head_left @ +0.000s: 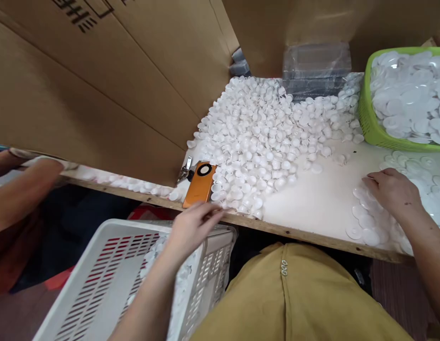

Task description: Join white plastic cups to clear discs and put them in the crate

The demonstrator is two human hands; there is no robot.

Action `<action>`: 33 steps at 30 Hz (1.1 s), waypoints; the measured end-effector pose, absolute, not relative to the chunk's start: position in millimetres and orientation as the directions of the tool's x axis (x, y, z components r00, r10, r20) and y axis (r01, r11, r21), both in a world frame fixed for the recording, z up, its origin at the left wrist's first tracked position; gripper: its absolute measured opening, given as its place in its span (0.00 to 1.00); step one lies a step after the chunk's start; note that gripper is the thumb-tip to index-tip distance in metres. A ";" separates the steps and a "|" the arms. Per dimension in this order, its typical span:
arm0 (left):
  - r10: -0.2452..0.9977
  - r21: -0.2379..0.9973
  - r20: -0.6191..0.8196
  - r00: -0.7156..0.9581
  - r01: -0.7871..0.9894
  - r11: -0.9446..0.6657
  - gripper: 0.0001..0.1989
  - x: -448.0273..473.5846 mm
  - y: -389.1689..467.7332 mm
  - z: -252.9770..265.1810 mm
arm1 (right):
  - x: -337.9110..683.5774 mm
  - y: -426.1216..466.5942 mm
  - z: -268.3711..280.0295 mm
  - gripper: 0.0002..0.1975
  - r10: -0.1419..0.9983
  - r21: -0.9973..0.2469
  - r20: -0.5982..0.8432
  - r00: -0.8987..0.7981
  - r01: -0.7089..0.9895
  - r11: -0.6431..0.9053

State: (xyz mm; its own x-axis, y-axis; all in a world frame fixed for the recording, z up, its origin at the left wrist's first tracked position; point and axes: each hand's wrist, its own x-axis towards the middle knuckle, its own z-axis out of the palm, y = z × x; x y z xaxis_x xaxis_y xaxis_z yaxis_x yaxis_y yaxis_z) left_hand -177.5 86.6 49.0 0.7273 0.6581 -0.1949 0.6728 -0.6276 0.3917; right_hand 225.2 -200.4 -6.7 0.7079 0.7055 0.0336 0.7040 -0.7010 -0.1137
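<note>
My left hand (194, 226) hovers over the near rim of a white plastic basket (109, 226), just below an orange phone (199, 185) at the table edge. Its thumb and fingers are apart, and I see nothing between them. My right hand (395, 192) rests over a spread of flat, translucent white discs (367, 221) on the right of the table. Its fingers are bent together downward; whatever is at the fingertips is hidden. Between the hands lies a large heap of small white cup-shaped plastic pieces (255, 137). Some white pieces sit inside the basket.
A green basket (365, 111) full of discs stands at back right. Clear plastic boxes (317, 66) sit behind the heap. A tall cardboard sheet (109, 99) walls off the left, with a co-worker's arms (28, 189) beyond. Keys (184, 169) lie beside the phone.
</note>
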 end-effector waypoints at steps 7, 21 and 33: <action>0.435 0.205 0.010 0.900 0.424 -0.882 0.15 -14.5 43.4 23.9 | 207.7 -199.8 5.5 0.18 0.675 -0.257 0.188 0.714 0.699 -0.667; 0.145 0.637 -0.047 0.988 0.141 -0.758 0.11 -0.3 5.0 -19.5 | 140.0 -157.8 -1.7 0.19 0.779 -0.901 -0.375 0.502 0.000 -0.434; 0.129 0.609 -0.049 0.990 0.133 -0.782 0.14 3.0 7.2 -25.5 | 120.9 -131.9 -13.2 0.21 0.696 -0.822 -0.532 0.482 -0.096 -0.562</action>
State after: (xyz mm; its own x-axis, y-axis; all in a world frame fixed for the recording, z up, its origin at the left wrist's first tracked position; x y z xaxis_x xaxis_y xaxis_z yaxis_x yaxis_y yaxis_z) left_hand 3.0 7.2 -25.5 0.9904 0.1294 -0.0494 0.1326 -0.7824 0.6085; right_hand 120.9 -131.9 -13.2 0.4824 0.6956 -0.5324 -0.0962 -0.5620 -0.8215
